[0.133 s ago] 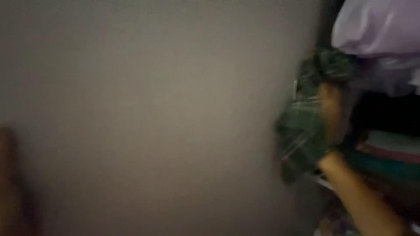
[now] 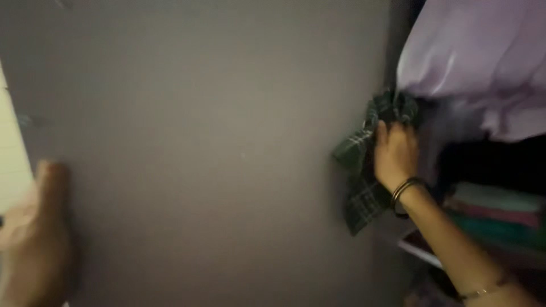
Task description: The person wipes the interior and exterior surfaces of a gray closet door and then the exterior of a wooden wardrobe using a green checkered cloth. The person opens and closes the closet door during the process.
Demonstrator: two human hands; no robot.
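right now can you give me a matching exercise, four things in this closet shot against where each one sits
Things:
1. left hand
2. right hand
3. lilac garment
4. folded clothes stack

Places:
A. upper right, hanging
B. lower right, on a shelf
C. far left edge of the grey door panel
D. gripping the green plaid cloth at the panel's right edge

Pairs: 1-C, 2-D, 3-A, 4-B
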